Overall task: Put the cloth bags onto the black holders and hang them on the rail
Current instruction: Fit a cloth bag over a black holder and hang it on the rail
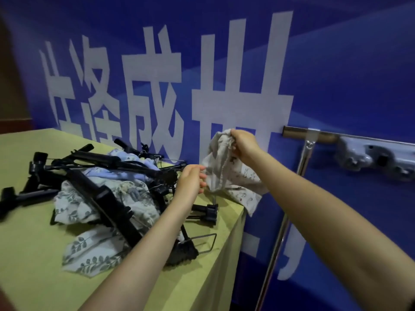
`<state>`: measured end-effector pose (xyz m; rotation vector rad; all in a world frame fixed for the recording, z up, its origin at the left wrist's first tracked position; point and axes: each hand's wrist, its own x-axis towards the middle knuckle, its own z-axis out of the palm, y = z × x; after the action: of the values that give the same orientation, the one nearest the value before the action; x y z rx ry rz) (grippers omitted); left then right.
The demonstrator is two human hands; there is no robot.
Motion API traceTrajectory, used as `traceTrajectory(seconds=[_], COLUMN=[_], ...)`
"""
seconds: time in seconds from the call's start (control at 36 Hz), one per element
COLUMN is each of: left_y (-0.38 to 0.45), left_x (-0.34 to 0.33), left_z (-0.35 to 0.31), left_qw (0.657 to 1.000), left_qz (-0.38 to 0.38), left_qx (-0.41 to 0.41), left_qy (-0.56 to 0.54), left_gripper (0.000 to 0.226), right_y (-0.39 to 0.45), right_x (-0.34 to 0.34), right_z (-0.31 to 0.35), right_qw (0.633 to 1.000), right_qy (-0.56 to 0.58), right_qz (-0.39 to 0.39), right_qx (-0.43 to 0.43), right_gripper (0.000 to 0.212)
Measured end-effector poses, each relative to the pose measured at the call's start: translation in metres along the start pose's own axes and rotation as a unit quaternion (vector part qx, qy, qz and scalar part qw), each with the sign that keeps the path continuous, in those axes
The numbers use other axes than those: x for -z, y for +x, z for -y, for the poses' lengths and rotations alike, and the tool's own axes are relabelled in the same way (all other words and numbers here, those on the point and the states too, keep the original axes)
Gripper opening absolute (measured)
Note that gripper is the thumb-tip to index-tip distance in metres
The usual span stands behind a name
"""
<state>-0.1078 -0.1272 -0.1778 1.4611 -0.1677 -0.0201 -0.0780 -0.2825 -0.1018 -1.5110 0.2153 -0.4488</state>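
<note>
Your right hand point(243, 144) grips the top edge of a pale printed cloth bag point(226, 173), fingers curled round the bunched fabric, and the bag hangs below it, just off the end of the counter point(33, 254). Your left hand point(190, 179) sits lower and just to the side, pinching the bag's near edge. Both hands are on the same bag, so this looks like the moment to find and spread its opening.

Work the mouth open between your two hands before reaching for anything. Keep the right grip high so the bag drapes straight and the fabric does not twist.

Beyond your left hand, the black holders point(101, 176) lie tangled in a heap with more leaf-print bags point(94, 203) caught among them. Pick a loose holder from the near edge of that pile; one point(204, 213) lies just under your left hand, apart from the rest. Pulling from the middle would likely drag the others along.

The rail point(314, 133) runs past your right hand, with something pale already on it, too blurred to name.
</note>
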Motion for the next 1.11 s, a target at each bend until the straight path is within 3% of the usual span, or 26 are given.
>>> traceTrajectory(seconds=[0.17,0.25,0.31,0.39,0.56,0.75,0.81,0.86,0.94,1.06,1.11], left_y=[-0.009,-0.014,-0.021,-0.037,-0.062,-0.053,-0.047,-0.039,-0.025,-0.016,-0.015], left_x=[0.003,0.0,-0.004,-0.006,0.019,0.079,0.1,0.12,0.154,0.194,0.202], left_z=[-0.006,-0.009,-0.014,-0.031,-0.086,-0.148,-0.148,-0.14,-0.117,-0.08,-0.067], left_qw=[0.998,0.994,0.986,0.976,0.972,0.964,0.948,0.934,0.906,0.887,0.891], left_qz=[0.029,0.026,0.035,0.065,0.067,0.009,-0.026,-0.06,-0.113,-0.125,-0.12], left_qx=[-0.059,-0.099,-0.137,-0.186,-0.22,-0.204,-0.203,-0.18,-0.129,-0.079,-0.064], left_qy=[-0.003,0.046,0.086,0.093,0.043,0.172,0.245,0.303,0.388,0.437,0.433], left_gripper=[0.025,0.024,0.02,0.018,0.019,0.018,0.02,0.02,0.018,0.023,0.021], right_y=[-0.004,-0.007,-0.011,-0.015,-0.032,-0.065,-0.069,-0.076,-0.088,-0.102,-0.109], right_x=[-0.003,-0.012,-0.017,-0.019,-0.023,-0.089,-0.113,-0.131,-0.151,-0.165,-0.17], right_z=[-0.061,-0.07,-0.066,-0.052,-0.019,0.003,0.002,0.001,-0.001,-0.008,-0.014], right_qw=[0.981,0.972,0.983,0.999,0.999,0.983,0.952,0.89,0.799,0.749,0.748], right_qy=[-0.136,-0.219,-0.172,-0.041,-0.03,-0.093,-0.212,-0.358,-0.506,-0.557,-0.567], right_qz=[0.119,0.085,0.017,-0.017,0.031,0.158,0.203,0.247,0.298,0.357,0.342], right_qx=[-0.073,0.001,0.056,0.026,0.01,0.026,0.089,0.138,0.134,0.043,0.05], right_gripper=[0.033,0.038,0.034,0.024,0.024,0.016,0.017,0.024,0.029,0.039,0.029])
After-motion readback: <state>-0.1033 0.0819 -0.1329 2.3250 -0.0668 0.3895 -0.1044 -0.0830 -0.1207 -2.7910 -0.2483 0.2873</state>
